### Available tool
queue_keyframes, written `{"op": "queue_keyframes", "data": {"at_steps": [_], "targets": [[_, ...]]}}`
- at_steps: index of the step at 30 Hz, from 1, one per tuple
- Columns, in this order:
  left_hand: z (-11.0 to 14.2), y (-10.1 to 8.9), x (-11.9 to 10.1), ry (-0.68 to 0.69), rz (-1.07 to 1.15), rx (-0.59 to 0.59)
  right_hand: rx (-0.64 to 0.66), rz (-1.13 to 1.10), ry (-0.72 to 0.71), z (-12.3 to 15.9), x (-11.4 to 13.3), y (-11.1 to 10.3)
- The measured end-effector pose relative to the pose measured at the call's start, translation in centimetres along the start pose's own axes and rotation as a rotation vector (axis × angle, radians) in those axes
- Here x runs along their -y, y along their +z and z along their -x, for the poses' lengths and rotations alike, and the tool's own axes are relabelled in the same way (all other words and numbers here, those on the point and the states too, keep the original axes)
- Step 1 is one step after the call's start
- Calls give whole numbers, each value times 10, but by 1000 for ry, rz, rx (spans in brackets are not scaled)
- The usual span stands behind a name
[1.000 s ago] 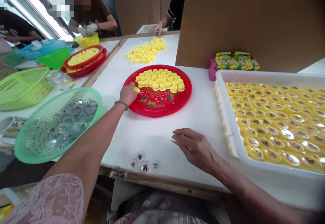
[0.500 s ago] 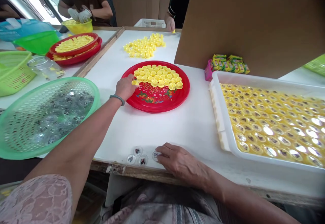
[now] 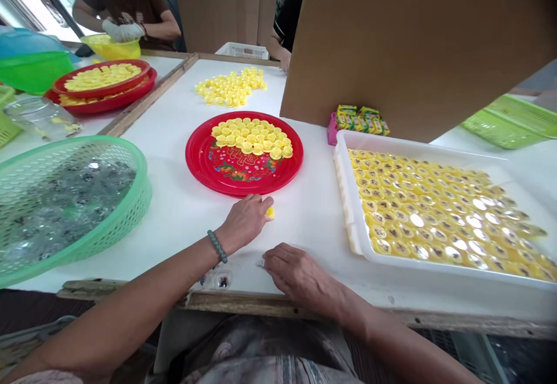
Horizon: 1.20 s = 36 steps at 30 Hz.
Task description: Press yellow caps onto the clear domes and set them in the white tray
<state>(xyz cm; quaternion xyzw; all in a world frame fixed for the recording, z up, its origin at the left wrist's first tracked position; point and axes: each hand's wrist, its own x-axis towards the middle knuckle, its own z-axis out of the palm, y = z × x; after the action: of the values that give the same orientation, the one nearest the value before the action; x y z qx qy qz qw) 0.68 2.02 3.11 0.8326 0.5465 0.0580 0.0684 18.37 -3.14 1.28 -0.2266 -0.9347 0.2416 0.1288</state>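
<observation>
One small yellow cup [image 3: 270,213] sat in the pinching grip of the left hand [image 3: 246,221], just off the near rim of the red tray [image 3: 198,172]; whether it touched the worktop [image 3: 317,216] could not be told. It looked light, stiff and smooth, probably thin plastic, so a gentle hold on opposite sides of its rim would suit it. Nearer the worktop's front edge, the right hand [image 3: 302,274] had a clear piece [image 3: 261,263] at its fingertips, though I could not tell whether that grip was closed on it. Clear discs [image 3: 223,280] lay along the front edge beside the left forearm. More yellow cups [image 3: 252,137] covered the tray's far half.
</observation>
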Motion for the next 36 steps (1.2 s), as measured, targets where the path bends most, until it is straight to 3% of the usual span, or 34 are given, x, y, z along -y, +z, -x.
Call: {"op": "queue_keyframes", "data": {"at_steps": [4,7,10,13,16,19,23,26,29,32,36], "targets": [[4,4,8,4,52,-13,-209,-439,308,8,-5,-9],[14,4,15,8,131,-55,-253,-725,472,10,-8,-17],[30,2,15,0,231,-206,-274,-936,520,10,-10,-21],[44,-3,1,-38,493,-334,-287,-1028,524,7,-12,-22],[51,-4,-20,-129,912,-208,-311,-1061,520,3,-13,-22],[51,0,-36,-341,1300,-101,-369,-1081,535,-2,-11,-20],[50,8,-45,-560,1494,-202,-481,-1109,521,-5,-6,-14],[54,6,-45,-512,1473,-227,-497,-1088,488,-6,-4,-11],[59,2,-42,-439,1332,-180,-415,-952,479,-3,-4,-11],[64,2,-39,-472,1279,-107,-379,-685,439,0,-3,-12],[68,8,-40,-515,1398,-34,-348,-299,259,2,2,-11]]}}
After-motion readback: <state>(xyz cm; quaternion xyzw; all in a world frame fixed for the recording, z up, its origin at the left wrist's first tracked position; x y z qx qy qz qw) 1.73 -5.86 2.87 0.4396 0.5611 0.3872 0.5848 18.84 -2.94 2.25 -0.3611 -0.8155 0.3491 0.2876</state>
